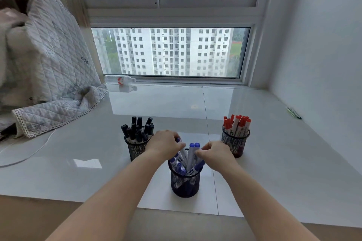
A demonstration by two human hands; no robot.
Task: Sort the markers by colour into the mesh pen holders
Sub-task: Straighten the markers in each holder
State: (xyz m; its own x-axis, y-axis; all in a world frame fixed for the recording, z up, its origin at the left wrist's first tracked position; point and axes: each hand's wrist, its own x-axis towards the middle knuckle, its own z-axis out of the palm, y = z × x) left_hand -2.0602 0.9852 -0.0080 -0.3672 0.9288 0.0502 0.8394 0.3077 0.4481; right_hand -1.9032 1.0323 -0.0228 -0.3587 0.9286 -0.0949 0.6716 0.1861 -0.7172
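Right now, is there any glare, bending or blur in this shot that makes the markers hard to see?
Head view: daylight from the window throws bright glare patches on the glossy sill; wide-angle bending curves the window frame and the wall edges; the blue markers, black markers and red markers stay sharp, while the bottle by the glass looks soft.

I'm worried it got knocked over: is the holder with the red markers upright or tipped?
Upright. The red-marker holder stands on its base on the sill, rim up, markers pointing up. Neither hand touches it.
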